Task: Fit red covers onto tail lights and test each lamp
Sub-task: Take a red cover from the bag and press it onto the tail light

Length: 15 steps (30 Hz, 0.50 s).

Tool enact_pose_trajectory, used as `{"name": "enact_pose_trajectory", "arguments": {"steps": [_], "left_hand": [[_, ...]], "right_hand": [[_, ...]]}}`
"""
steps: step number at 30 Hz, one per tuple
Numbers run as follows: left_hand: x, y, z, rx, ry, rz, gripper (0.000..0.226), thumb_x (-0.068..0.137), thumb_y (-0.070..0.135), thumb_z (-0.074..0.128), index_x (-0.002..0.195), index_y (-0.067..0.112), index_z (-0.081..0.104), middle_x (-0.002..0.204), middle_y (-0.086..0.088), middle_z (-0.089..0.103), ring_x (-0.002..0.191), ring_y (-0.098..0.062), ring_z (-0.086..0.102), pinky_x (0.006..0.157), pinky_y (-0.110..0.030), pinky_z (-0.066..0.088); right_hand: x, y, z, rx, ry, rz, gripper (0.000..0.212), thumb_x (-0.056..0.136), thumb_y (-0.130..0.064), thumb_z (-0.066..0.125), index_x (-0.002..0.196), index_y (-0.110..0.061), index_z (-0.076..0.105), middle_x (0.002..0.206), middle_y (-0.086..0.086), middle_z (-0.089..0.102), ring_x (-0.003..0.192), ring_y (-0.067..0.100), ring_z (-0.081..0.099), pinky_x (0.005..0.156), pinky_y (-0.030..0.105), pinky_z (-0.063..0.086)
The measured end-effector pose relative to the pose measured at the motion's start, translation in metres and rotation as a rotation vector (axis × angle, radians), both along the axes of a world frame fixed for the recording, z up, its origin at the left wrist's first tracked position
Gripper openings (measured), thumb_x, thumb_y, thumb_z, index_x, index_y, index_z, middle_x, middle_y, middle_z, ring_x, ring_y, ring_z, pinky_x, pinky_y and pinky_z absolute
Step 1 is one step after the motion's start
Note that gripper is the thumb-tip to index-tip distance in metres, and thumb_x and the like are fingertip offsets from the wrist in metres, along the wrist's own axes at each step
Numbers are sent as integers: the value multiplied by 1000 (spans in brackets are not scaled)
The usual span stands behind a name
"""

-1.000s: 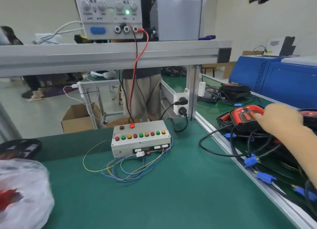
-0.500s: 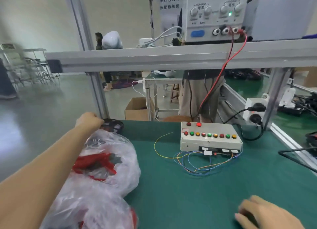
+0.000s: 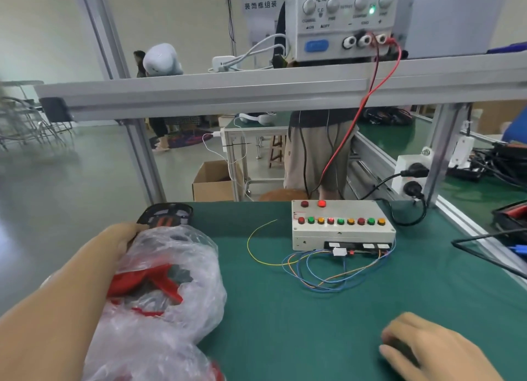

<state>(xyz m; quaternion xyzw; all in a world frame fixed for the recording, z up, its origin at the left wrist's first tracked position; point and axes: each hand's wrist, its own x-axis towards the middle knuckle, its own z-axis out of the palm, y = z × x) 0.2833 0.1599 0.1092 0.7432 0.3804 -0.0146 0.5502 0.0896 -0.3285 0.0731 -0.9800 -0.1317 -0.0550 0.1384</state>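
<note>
Green bench mat (image 3: 285, 338) carrying test box (image 3: 342, 226). Left hand (image 3: 119, 238) gripping tail light (image 3: 165, 218) behind bag of red covers (image 3: 159, 292). Right hand (image 3: 427, 349) resting loosely curled, holding nothing.

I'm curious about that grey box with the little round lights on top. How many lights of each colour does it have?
On the test box:
Red lights: 5
Green lights: 3
Orange lights: 3
Total: 11

power supply (image 3: 339, 21): CURRENT, VOLTAGE, ON, OFF, GND | wall sign (image 3: 260, 1): 尾灯后壳与 装饰框组装
</note>
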Motion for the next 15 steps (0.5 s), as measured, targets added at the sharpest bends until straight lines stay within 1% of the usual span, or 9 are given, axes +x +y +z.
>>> {"name": "enact_pose_trajectory", "arguments": {"steps": [1,2,4,5,7,8,10,12,15], "left_hand": [[-1,-2,1,-55,16,-23,20,93,14,58,83,-4,60,54,-19,64,41,-28,61,40,-33,53],[-1,-4,2,-89,23,-46,23,94,15,57,78,-2,58,49,-17,63,37,-27,60,39,-32,51],[-4,-7,7,-94,-2,-86,27,95,17,56,75,-1,56,47,-15,62,41,-27,60,48,-34,52],[-5,-8,10,-84,-30,-94,28,96,18,56,75,-1,56,46,-15,61,42,-27,59,48,-34,52],[-8,-12,20,-61,-125,-114,25,96,15,56,77,-2,57,45,-12,61,36,-22,58,36,-27,49],[-12,-17,27,-49,-176,-139,22,95,13,56,79,-2,58,47,-11,63,35,-20,59,33,-25,48],[-21,-29,45,-8,-278,-251,16,95,10,55,86,-3,61,56,-10,68,42,-16,63,38,-21,50],[-32,-47,63,14,-354,-391,18,96,11,53,94,-3,64,70,-12,73,57,-19,69,48,-22,55],[-52,-93,79,5,-406,-613,26,98,15,49,99,-1,69,95,-20,72,81,-26,71,68,-31,60]], "right_hand": [[0,3,1,9,-2,-2,36,92,-65,34,114,-41,49,119,-27,45,106,-12,47,83,9,40],[1,5,2,9,-6,-2,35,93,-64,34,113,-42,50,119,-27,45,106,-12,47,83,10,41],[4,10,7,6,-31,-15,31,93,-62,36,111,-43,51,117,-28,45,100,-10,48,82,11,41],[6,13,10,16,-49,-31,28,93,-61,38,109,-43,52,115,-29,46,95,-9,47,81,11,41],[10,15,15,30,-62,-44,23,93,-59,41,105,-44,54,109,-30,45,90,-8,46,79,12,41],[10,16,18,34,-66,-37,20,92,-59,42,103,-45,53,106,-32,44,89,-8,47,78,12,40],[12,18,22,69,-37,-18,16,91,-58,46,101,-48,52,102,-37,42,90,-9,49,77,9,38],[16,22,24,229,10,14,15,87,-54,57,101,-49,55,101,-38,49,95,-8,52,80,9,40],[24,35,29,690,139,78,34,75,-53,69,106,-46,59,109,-34,57,104,-9,55,87,11,45]]}}
